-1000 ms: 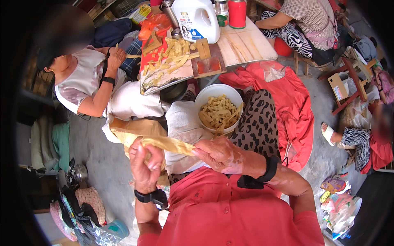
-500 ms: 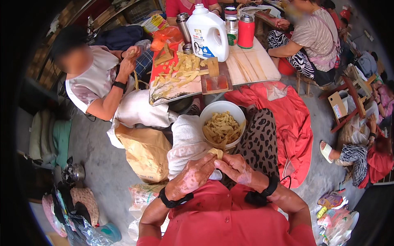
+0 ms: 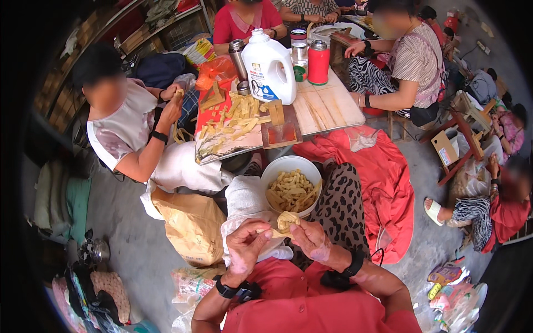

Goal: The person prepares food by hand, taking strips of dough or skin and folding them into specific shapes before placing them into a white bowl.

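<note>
Folding a yellow strip over the lap

Left hand [image 3: 246, 246] and right hand [image 3: 311, 240] both pinching the strip [image 3: 285, 221], just before the white bowl [image 3: 290, 167] of strips; farther off, a board [image 3: 230, 130] piled likewise.

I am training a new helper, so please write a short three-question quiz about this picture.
1. True or false: the left hand and right hand both hold the folded yellow strip.
2. Which colour is the bowl of yellow strips? A white, B green, C black.
3. What lies on the floor left of the person's knees?

Key: 1 true. 2 A. 3 A tan paper sack.
</note>
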### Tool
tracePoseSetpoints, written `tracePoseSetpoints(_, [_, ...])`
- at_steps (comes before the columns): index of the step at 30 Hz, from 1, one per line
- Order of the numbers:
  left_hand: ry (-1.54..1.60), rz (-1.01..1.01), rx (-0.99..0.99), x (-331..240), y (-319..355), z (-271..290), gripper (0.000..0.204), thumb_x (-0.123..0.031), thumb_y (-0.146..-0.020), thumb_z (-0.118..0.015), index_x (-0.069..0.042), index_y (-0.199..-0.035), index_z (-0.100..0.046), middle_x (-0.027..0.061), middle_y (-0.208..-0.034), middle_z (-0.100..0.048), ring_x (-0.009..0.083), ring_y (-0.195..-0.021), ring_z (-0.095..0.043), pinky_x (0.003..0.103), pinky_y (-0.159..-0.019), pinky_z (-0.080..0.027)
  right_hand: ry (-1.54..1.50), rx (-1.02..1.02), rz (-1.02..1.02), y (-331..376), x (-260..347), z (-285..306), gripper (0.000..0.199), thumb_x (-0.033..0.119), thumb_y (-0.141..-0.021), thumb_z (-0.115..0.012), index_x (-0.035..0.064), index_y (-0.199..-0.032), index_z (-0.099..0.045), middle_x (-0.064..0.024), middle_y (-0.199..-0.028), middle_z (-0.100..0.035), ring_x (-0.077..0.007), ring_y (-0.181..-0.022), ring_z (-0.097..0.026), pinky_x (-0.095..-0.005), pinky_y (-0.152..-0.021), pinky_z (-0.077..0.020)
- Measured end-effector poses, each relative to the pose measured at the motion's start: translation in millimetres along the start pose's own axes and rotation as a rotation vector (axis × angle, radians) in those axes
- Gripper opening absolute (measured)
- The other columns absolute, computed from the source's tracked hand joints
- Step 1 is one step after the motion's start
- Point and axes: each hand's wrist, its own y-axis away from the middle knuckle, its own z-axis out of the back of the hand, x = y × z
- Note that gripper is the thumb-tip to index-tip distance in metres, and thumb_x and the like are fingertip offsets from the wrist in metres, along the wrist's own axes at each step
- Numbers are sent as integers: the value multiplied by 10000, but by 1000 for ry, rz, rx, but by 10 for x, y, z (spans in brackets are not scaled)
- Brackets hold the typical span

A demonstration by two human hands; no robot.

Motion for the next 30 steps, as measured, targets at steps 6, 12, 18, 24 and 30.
tracePoseSetpoints(6, [440, 300, -27, 163, -44, 49, 237, 66, -803, -618, 21, -1034, -590, 66, -963, -627, 93, -824, -588, 214, -739, -478, 122, 71, 271, -14, -120, -65, 126, 76, -888, -491, -12, -976, -508, -135, -589, -499, -315, -505, -522, -393, -463, -383])
tracePoseSetpoints(12, [556, 354, -52, 213, -66, -12, 220, 62, -825, -587, 30, -1042, -569, 93, -999, -618, 137, -901, -598, 244, -805, -488, 360, 104, 475, 79, -403, -160, 154, 55, -869, -514, -22, -1002, -501, -117, -557, -471, -285, -477, -499, -388, -462, -396])
tracePoseSetpoints(18, [600, 352, -3, 224, -20, -78, 112, 51, -845, -564, 26, -941, -617, 126, -1077, -599, 155, -950, -583, 264, -840, -480, 269, 128, 374, 64, -293, -146, 142, 63, -863, -531, -18, -977, -510, -131, -564, -474, -304, -493, -494, -389, -461, -386])
tracePoseSetpoints(24, [465, 186, 140, 43, -21, -116, 96, 8, -834, -593, 30, -913, -643, 144, -1151, -563, 177, -1027, -550, 300, -885, -452, 131, 71, 267, 24, -92, -75, 99, 98, -874, -532, 4, -898, -513, -141, -578, -486, -305, -499, -513, -384, -455, -367])
tracePoseSetpoints(30, [312, 167, 133, 17, -11, -167, 157, 19, -807, -592, 39, -957, -633, 154, -1169, -546, 183, -1007, -554, 314, -906, -428, 162, 36, 286, 73, -237, -124, 108, 85, -859, -550, -14, -856, -507, -148, -558, -484, -303, -469, -503, -389, -429, -355])
